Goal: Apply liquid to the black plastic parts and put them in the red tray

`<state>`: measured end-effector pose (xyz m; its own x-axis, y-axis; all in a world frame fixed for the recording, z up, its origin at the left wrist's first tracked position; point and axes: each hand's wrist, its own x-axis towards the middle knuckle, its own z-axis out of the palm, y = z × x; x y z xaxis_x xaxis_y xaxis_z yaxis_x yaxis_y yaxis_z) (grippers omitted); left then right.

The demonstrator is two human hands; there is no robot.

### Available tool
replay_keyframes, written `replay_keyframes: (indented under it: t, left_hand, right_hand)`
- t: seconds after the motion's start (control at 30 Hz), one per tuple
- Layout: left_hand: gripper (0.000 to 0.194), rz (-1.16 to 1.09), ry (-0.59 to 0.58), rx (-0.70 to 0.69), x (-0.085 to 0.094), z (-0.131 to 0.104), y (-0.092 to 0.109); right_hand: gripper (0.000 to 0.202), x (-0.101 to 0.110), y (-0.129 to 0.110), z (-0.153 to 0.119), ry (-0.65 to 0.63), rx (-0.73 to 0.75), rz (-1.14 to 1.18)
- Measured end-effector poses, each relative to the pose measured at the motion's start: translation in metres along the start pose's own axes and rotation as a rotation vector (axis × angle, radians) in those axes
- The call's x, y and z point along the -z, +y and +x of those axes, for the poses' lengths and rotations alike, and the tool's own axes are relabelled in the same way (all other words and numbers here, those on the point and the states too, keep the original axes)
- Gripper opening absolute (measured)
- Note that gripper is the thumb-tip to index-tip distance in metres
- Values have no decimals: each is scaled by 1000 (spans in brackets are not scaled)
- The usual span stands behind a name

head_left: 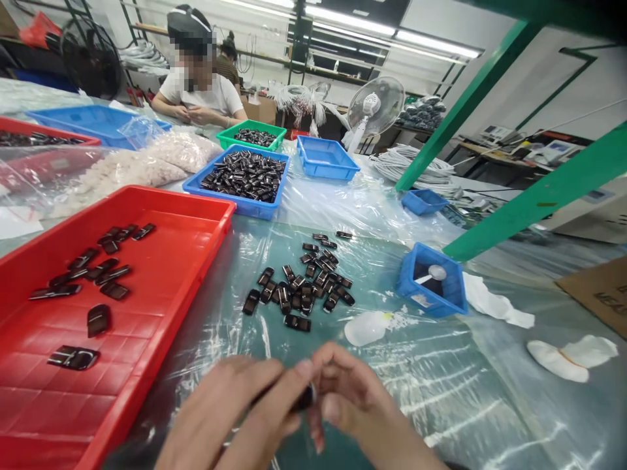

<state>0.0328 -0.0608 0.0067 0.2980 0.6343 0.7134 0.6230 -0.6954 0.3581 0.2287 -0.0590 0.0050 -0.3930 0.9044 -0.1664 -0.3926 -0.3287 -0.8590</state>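
My left hand (240,411) and my right hand (355,405) meet at the bottom centre. Between their fingertips is a small dark part (304,397), mostly covered by the left fingers. The left fingers are closed on it; the right thumb and forefinger curl together right beside it, and what they pinch is too small to make out. Just beyond the hands, a loose pile of black parts (306,297) lies on the plastic-covered table. More of these parts (98,320) are scattered in the red tray (196,215) at the left.
A blue tray (269,210) heaped with black parts, a green tray (280,134) and another blue tray (328,170) stand farther back. At the right are a small blue bin (458,303) holding a white spoon, and green posts (539,202). A person (206,98) sits opposite.
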Motion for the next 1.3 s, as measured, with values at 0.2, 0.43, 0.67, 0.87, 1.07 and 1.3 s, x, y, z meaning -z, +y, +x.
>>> replay_keyframes:
  t: [0.2,0.43,0.67,0.87,1.07,1.3]
  left_hand:
    - [63,686,60,203,21,6,-24]
    - [55,769,-357,-79,-24,-7,-23]
    - [44,727,-433,126,-61,19,-37]
    - [58,436,-433,212,-57,17,-36]
    - [20,27,-444,280,-45,16,-20]
    - [25,-127,-465,387,-46,10,-21]
  right_hand:
    - [13,8,-20,-22,417,476,-417]
    - [16,44,-24,-19,925,759,-717]
    - [42,59,-10,-3,721,370,-732]
    - [27,59,-8,-2,573,208,-749]
    - [46,57,-13,-5,522,129,-690]
    - [48,53,-10,-10,489,63,-687]
